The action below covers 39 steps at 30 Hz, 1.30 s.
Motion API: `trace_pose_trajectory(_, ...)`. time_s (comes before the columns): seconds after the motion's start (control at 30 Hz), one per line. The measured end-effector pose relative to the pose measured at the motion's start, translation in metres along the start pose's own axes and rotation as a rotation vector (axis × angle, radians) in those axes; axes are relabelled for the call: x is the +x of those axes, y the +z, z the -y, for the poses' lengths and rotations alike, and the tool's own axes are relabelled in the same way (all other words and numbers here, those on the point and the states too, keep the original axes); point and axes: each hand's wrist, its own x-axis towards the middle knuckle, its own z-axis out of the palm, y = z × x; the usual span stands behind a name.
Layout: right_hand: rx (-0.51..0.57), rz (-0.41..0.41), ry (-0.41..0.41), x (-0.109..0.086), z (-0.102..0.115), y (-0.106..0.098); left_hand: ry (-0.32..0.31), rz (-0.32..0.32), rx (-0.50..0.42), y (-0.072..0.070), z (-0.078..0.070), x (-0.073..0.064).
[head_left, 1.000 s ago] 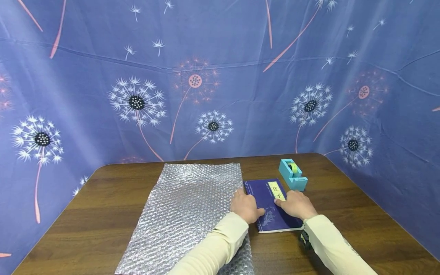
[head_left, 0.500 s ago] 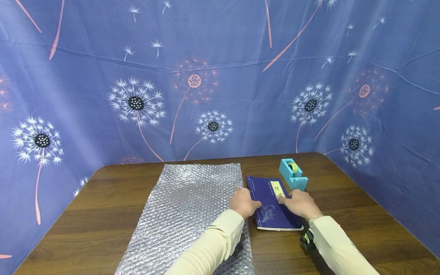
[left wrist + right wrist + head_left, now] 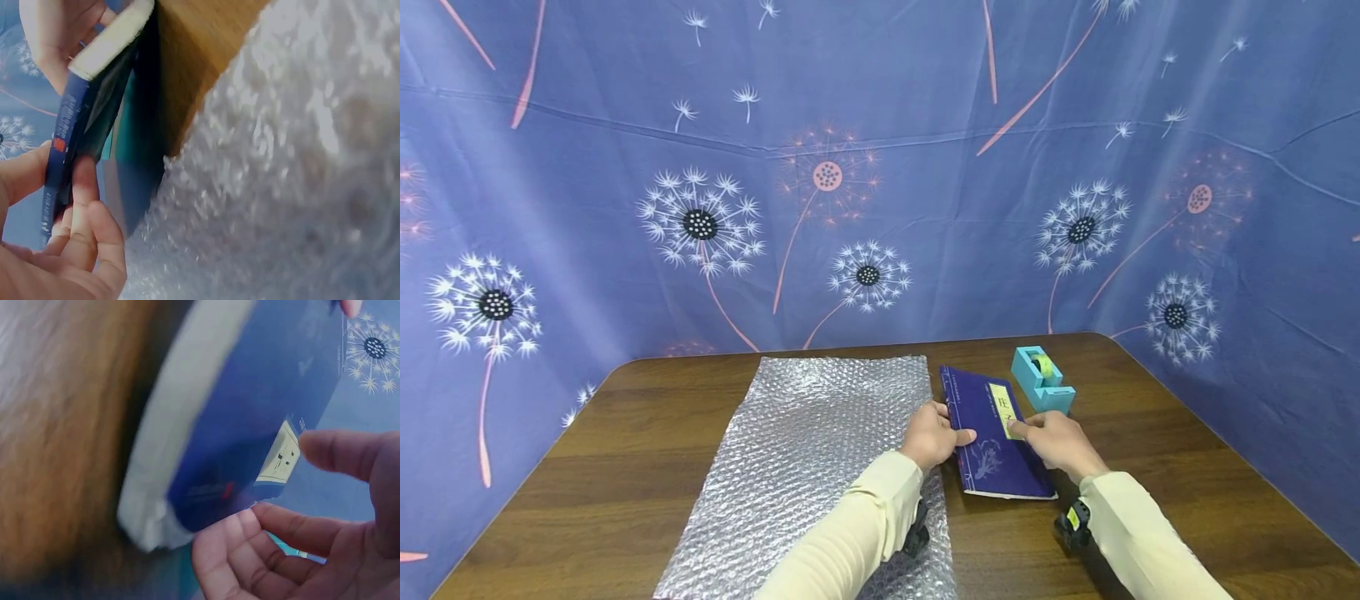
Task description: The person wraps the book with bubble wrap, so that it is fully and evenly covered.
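A dark blue paperback book [image 3: 981,417] with a pale yellow title label is held between both hands, raised off the table in the wrist views. My left hand [image 3: 931,437] pinches its spine side, thumb on the cover and fingers beneath, as the left wrist view of the book [image 3: 72,119] shows. On the opposite long edge, my right hand [image 3: 1062,443] grips with the thumb by the label and the fingers under the back. Left of the book lies a sheet of bubble wrap [image 3: 805,458], partly covered by my left forearm.
A turquoise tape dispenser [image 3: 1043,382] with a yellow-green roll stands just beyond my right hand. Brown wooden table [image 3: 580,475] extends around the sheet. A blue dandelion-print cloth [image 3: 925,167] hangs behind and at the sides.
The book has come up off the table and shifted slightly away from me, its far end higher. Both hands have moved with it; the bubble wrap stays put.
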Motion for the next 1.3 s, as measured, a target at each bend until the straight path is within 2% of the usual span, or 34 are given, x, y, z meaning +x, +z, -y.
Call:
trace_pose_trajectory(0.2,0.061,0.043,0.040,0.000,0.001,-0.004,-0.016,0.009,-0.133,-0.001,-0.001,0.000)
trace_pose_trajectory(0.33,0.096,0.094,0.017,0.001,-0.001,-0.006,-0.038,0.015,-0.141,-0.003,-0.001,-0.001)
trace_pose_trajectory(0.47,0.145,0.115,-0.036,0.002,-0.006,-0.009,-0.020,0.026,-0.133,-0.007,0.000,-0.001)
trace_pose_trajectory(0.6,0.190,0.100,-0.060,0.001,-0.013,-0.011,0.043,0.015,-0.050,-0.010,0.001,0.000)
trace_pose_trajectory(0.8,0.267,0.074,-0.057,-0.001,-0.015,-0.012,0.125,-0.064,0.256,-0.011,0.001,0.000)
trace_pose_trajectory(0.9,0.266,0.054,-0.057,-0.002,-0.015,-0.012,0.137,-0.110,0.348,-0.010,0.001,-0.002)
trace_pose_trajectory(1.1,0.262,0.009,-0.041,-0.004,-0.014,-0.010,0.152,-0.166,0.410,-0.008,0.001,-0.004)
trace_pose_trajectory(1.3,0.255,-0.014,-0.040,-0.009,-0.014,-0.012,0.141,-0.163,0.428,-0.008,0.000,-0.005)
